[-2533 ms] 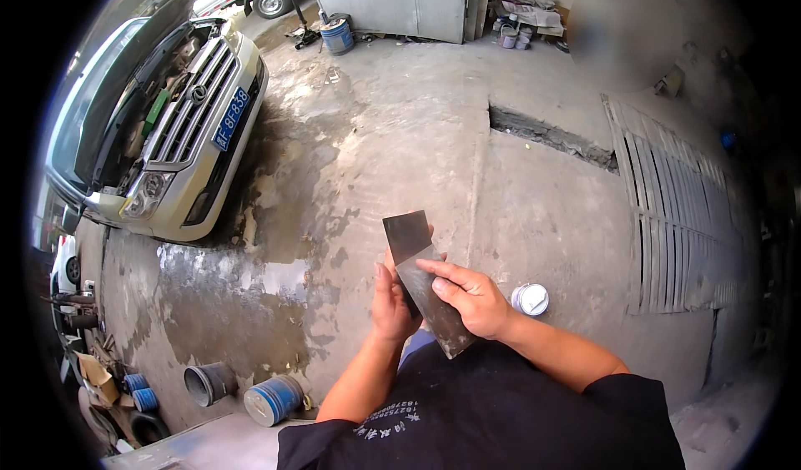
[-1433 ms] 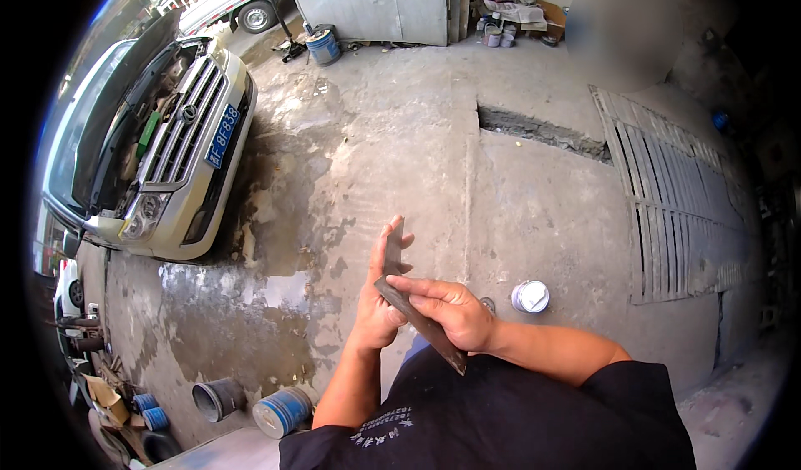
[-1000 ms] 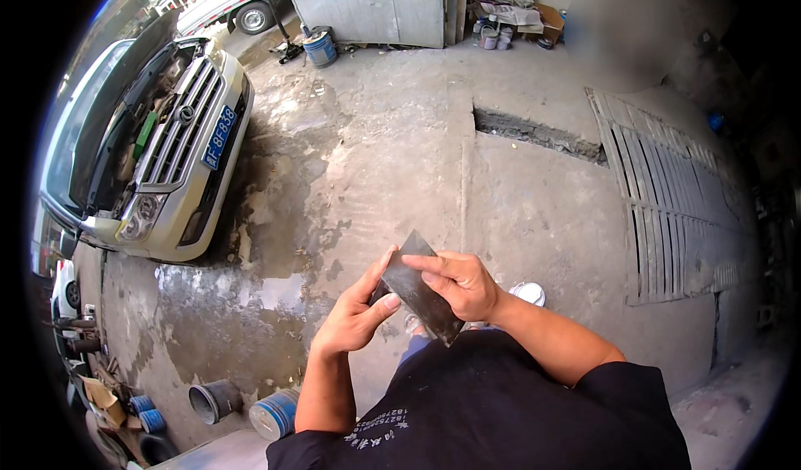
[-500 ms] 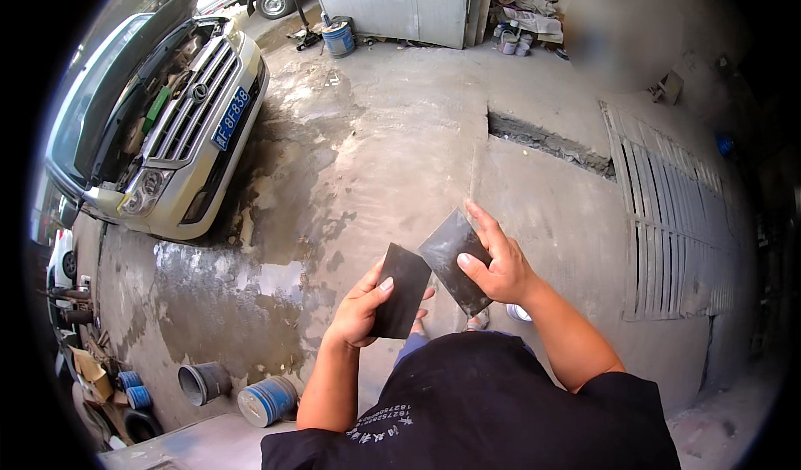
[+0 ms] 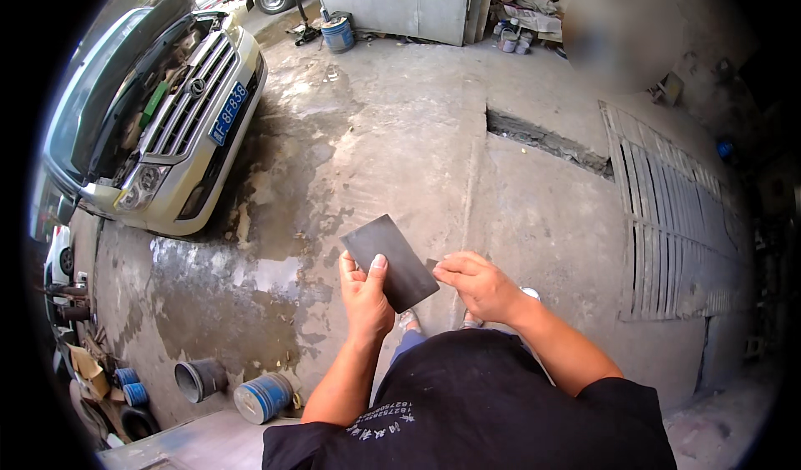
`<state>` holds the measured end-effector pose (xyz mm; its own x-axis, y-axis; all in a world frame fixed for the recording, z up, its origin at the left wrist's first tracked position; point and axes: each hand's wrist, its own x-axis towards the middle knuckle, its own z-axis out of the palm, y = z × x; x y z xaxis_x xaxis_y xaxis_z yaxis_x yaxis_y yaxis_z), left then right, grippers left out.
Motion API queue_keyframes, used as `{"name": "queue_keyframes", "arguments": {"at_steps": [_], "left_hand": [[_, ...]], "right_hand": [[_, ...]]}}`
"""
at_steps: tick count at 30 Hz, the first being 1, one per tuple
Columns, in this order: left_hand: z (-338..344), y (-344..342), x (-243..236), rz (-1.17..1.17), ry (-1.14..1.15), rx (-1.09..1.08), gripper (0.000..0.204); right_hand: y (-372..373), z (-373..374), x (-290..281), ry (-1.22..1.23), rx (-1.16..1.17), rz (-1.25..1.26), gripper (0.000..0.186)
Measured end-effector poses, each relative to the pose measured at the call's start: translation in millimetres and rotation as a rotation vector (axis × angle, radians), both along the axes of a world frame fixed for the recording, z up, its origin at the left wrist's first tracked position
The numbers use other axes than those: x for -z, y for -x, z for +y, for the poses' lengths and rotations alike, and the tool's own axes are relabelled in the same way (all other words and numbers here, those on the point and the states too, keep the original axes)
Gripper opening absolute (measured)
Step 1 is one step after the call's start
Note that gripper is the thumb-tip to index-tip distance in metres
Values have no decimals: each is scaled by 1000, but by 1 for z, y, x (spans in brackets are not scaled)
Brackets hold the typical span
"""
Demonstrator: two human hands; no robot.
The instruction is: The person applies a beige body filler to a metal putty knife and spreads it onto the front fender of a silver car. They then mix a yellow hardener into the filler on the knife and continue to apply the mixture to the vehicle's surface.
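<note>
My left hand [image 5: 367, 299] grips a dark grey rectangular plate [image 5: 388, 257] from below, its thumb lying on the upper face. The plate tilts, with its top corner pointing forward. Beside its right edge, my right hand [image 5: 484, 286] has its fingers pinched together; a small dark piece shows at the fingertips, too hidden to make out. A white can [image 5: 531, 291] on the floor is partly covered by that hand. My sandaled feet show below the plate.
A car [image 5: 183, 136] with raised hood stands at left. Buckets [image 5: 263, 399], tyres [image 5: 138, 424] and cardboard lie at lower left. A broken trench [image 5: 546, 140] and slatted grate [image 5: 667, 220] are at right; a metal cabinet [image 5: 392, 3] and paint cans [image 5: 509, 40] are behind.
Earlier each hand held a plate, separated half a second ago. The left plate has risen and turned; the right plate is now out of sight, and my right fingers have closed into a pinch.
</note>
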<state>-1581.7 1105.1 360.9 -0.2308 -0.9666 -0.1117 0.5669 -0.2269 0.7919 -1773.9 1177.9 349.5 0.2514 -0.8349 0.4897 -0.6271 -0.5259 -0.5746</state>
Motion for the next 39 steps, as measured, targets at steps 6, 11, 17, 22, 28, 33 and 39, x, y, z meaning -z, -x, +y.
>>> {"name": "queue_keyframes", "arguments": {"at_steps": [6, 11, 17, 22, 28, 33, 39], "left_hand": [[-4, -2, -5, -22, 38, 66, 30], [0, 5, -1, -74, 13, 178, 30], [1, 3, 3, -249, 114, 355, 33], [0, -2, 0, -370, 149, 498, 35], [3, -4, 4, -146, -62, 451, 35], [2, -2, -1, 69, -143, 253, 37], [8, -2, 12, 76, -21, 359, 40]], "right_hand": [[6, 8, -21, -560, 386, -324, 46], [5, 0, -25, -727, 78, -402, 29], [2, 0, -18, -755, -5, -348, 24], [7, -2, -17, -672, 125, -349, 23], [37, -11, -34, -517, 431, -506, 39], [26, 20, -15, -766, 103, -945, 20], [10, 6, -5, -856, 61, -913, 25]]}}
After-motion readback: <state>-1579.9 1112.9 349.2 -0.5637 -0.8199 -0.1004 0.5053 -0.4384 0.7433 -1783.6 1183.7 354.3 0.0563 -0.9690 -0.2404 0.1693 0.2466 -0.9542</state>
